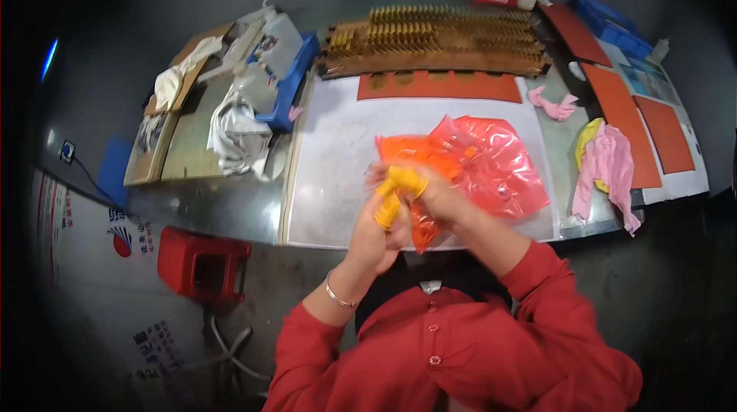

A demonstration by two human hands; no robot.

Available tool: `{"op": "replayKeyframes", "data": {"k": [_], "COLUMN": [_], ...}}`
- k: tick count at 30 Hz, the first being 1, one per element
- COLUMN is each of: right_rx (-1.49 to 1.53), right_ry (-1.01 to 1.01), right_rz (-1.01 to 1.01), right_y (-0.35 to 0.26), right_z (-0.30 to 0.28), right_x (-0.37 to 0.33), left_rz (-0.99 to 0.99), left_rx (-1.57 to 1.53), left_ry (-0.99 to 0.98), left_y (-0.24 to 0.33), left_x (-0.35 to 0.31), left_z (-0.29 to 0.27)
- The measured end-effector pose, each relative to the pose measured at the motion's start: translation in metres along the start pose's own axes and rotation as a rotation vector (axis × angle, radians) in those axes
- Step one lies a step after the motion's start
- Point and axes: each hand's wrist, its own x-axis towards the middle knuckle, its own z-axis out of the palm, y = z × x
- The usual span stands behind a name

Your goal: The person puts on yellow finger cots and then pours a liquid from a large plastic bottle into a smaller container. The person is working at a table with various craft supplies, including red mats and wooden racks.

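My left hand (pixel 378 234) and my right hand (pixel 439 196) meet over the front of the table, fingers bent together and smeared by motion. Yellow finger cots (pixel 389 211) cover some of the fingertips. What lies between the fingers, if anything, is hidden. Right behind the hands is a shiny red plastic bag (pixel 499 170), spread out and crumpled. Its more orange part (pixel 414 150) touches or passes behind my fingers. Below my right wrist hangs a crumpled orange-red piece of plastic (pixel 424 232); whether it belongs to the same bag I cannot tell.
A white sheet (pixel 330 182) covers the table's middle. Behind it stands a rack of brass-coloured pieces (pixel 430 40) by an orange board (pixel 461 88). A blue tray (pixel 288 97) and white cloths (pixel 238 136) lie left, pink gloves (pixel 606 163) right. A red stool (pixel 201 266) stands lower left.
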Motion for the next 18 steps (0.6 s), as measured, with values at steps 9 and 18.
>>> {"op": "replayKeyframes", "data": {"k": [9,18], "right_rx": [-1.127,-1.367], "right_ry": [0.073,-0.003], "right_rz": [-0.524,-0.620], "right_y": [0.005,0.022], "right_z": [-0.017,-0.020], "right_x": [-0.032,-0.015], "left_rz": [0.231,0.162], "left_rx": [-0.414,-0.359], "left_ry": [0.284,0.202], "left_y": [-0.015,-0.016], "left_x": [0.044,0.038], "left_z": [-0.038,-0.035]}}
